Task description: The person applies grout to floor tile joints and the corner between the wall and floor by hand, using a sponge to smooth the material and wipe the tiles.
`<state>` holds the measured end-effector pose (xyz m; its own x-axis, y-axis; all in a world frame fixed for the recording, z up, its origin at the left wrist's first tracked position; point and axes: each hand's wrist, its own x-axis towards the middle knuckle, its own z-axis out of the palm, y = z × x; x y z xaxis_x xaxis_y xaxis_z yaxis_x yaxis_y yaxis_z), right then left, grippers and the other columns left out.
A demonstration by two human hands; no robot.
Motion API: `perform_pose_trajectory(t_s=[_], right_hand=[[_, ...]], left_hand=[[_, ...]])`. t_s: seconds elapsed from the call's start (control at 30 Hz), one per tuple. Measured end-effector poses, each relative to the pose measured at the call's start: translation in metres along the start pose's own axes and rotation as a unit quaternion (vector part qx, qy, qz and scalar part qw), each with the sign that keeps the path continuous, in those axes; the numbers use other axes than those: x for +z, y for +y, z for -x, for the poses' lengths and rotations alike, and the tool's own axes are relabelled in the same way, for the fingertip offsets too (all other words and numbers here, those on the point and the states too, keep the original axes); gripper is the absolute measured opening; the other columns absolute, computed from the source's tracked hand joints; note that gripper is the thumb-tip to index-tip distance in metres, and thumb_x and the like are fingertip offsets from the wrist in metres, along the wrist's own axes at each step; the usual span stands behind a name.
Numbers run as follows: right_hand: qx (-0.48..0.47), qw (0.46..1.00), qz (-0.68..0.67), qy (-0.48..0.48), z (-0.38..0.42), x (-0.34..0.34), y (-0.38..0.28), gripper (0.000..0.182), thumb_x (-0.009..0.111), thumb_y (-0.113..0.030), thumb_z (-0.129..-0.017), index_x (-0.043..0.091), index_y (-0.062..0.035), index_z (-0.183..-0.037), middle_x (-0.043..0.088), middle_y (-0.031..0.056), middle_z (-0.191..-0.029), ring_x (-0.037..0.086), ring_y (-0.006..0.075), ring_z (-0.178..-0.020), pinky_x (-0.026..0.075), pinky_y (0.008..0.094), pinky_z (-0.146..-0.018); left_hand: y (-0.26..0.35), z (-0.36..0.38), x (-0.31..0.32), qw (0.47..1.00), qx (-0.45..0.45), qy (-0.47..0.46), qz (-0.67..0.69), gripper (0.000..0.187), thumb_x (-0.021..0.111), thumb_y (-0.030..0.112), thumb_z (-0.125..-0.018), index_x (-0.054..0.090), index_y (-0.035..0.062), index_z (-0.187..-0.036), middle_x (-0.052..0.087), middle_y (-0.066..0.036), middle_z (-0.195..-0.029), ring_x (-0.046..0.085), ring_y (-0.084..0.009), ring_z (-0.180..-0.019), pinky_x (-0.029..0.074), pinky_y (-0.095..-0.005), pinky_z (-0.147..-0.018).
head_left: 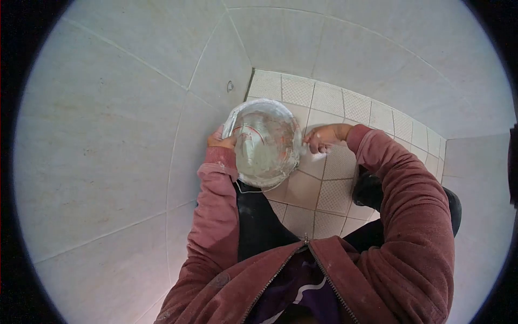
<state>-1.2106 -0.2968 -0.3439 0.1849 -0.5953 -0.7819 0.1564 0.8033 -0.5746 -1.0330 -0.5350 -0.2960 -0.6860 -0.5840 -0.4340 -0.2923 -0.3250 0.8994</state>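
A round bowl-like container (267, 141), smeared white inside with a thin wire handle hanging from it, is held over a tiled floor. My left hand (221, 141) grips its left rim. Just off the bowl's right rim, my right hand (322, 138) has its fingers curled and pinched together near the floor tiles. Whether it holds something small I cannot tell. Both arms wear dark red sleeves.
Pale wall tiles (108, 135) rise on the left and at the back, meeting the small textured floor tiles (334, 108) in a corner. A small hook or mark (230, 86) sits on the wall. My dark trouser leg (259, 227) is below the bowl.
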Motion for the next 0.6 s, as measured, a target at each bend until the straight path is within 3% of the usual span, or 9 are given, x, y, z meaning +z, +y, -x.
perform_pose_trajectory(t_s=[0.03,0.07,0.13,0.17,0.23,0.37,0.43,0.53,0.6], right_hand=[[-0.028,0.999,-0.015,-0.006,-0.003,-0.01,-0.011,0.019,0.054,-0.016,-0.065,0.053,-0.0075,-0.082,0.046,-0.0019,-0.059,0.043,0.0076,-0.045,0.033,0.0209,-0.04],[-0.03,0.999,-0.013,-0.006,-0.006,-0.021,-0.024,0.019,0.054,-0.016,-0.065,0.053,-0.0075,-0.082,0.046,-0.0019,-0.059,0.043,0.0076,-0.045,0.033,0.0209,-0.04],[-0.24,0.96,-0.132,0.057,-0.014,-0.041,-0.048,0.021,0.052,-0.01,-0.067,0.052,-0.005,-0.087,0.045,-0.0004,-0.059,0.041,0.0095,-0.043,0.032,0.0228,-0.038],[-0.247,0.958,-0.134,0.058,-0.021,-0.048,-0.057,0.021,0.052,-0.01,-0.067,0.052,-0.005,-0.087,0.045,-0.0004,-0.059,0.041,0.0095,-0.043,0.032,0.0228,-0.038],[-0.296,0.919,-0.092,0.241,-0.038,-0.06,-0.071,0.017,0.051,-0.012,-0.072,0.053,-0.0052,-0.087,0.05,0.0016,-0.059,0.044,0.0118,-0.044,0.034,0.0244,-0.038],[-0.26,0.893,-0.105,0.352,-0.131,-0.097,-0.046,0.016,0.051,-0.011,-0.073,0.055,-0.0045,-0.087,0.053,0.0041,-0.06,0.049,0.0156,-0.048,0.039,0.0264,-0.042],[-0.339,0.839,0.17,0.389,-0.198,-0.123,-0.027,0.027,0.052,-0.009,-0.073,0.053,-0.0035,-0.099,0.055,0.0066,-0.062,0.053,0.0196,-0.055,0.043,0.0284,-0.047],[-0.197,0.883,-0.066,0.421,-0.177,-0.099,-0.085,0.04,0.045,-0.007,-0.071,0.046,-0.0054,-0.111,0.051,0.0074,-0.065,0.05,0.0153,-0.051,0.04,0.0304,-0.039],[-0.179,0.894,-0.079,0.404,-0.189,-0.11,-0.101,0.047,0.045,-0.008,-0.072,0.037,-0.0046,-0.118,0.054,0.0095,-0.072,0.053,0.0187,-0.056,0.042,0.0306,-0.044]], left_hand=[[-0.006,-0.002,-0.002,1.0,0.003,0.001,0.0,0.041,0.047,-0.01,-0.062,0.058,-0.0038,-0.1,0.062,-0.009,-0.088,0.059,-0.0153,-0.072,0.046,-0.0235,-0.065],[-0.016,-0.004,-0.006,0.998,0.021,-0.018,-0.059,0.042,0.047,-0.01,-0.061,0.058,-0.0035,-0.1,0.061,-0.009,-0.09,0.059,-0.015,-0.076,0.046,-0.0237,-0.068],[-0.015,0.013,0.002,0.985,0.071,-0.055,-0.15,0.044,0.047,-0.01,-0.06,0.058,-0.002,-0.101,0.061,-0.009,-0.095,0.057,-0.0162,-0.085,0.043,-0.0245,-0.077],[-0.005,0.032,0.019,0.975,0.101,-0.076,-0.182,0.045,0.047,-0.01,-0.06,0.058,-0.0008,-0.102,0.061,-0.009,-0.098,0.056,-0.0177,-0.092,0.041,-0.0253,-0.083],[-0.012,0.045,0.033,0.946,0.169,-0.082,-0.263,0.047,0.047,-0.008,-0.059,0.057,0.0013,-0.103,0.058,-0.011,-0.106,0.052,-0.023,-0.104,0.031,-0.0311,-0.096],[-0.039,0.052,0.037,0.844,0.324,-0.144,-0.402,0.049,0.048,-0.007,-0.058,0.058,0.005,-0.105,0.056,-0.012,-0.111,0.047,-0.0273,-0.111,0.02,-0.0403,-0.102],[-0.026,0.065,0.043,0.863,0.285,-0.152,-0.388,0.051,0.053,-0.005,-0.057,0.055,0.0025,-0.107,0.052,-0.015,-0.114,0.041,-0.0286,-0.116,0.017,-0.0438,-0.104],[-0.018,0.066,0.044,0.865,0.289,-0.161,-0.377,0.047,0.054,-0.005,-0.061,0.056,0.0042,-0.107,0.054,-0.014,-0.113,0.043,-0.0277,-0.115,0.017,-0.0424,-0.104],[-0.041,0.061,0.04,0.85,0.307,-0.172,-0.393,0.044,0.056,-0.003,-0.062,0.057,0.0054,-0.106,0.054,-0.013,-0.113,0.043,-0.0277,-0.115,0.017,-0.043,-0.104]])
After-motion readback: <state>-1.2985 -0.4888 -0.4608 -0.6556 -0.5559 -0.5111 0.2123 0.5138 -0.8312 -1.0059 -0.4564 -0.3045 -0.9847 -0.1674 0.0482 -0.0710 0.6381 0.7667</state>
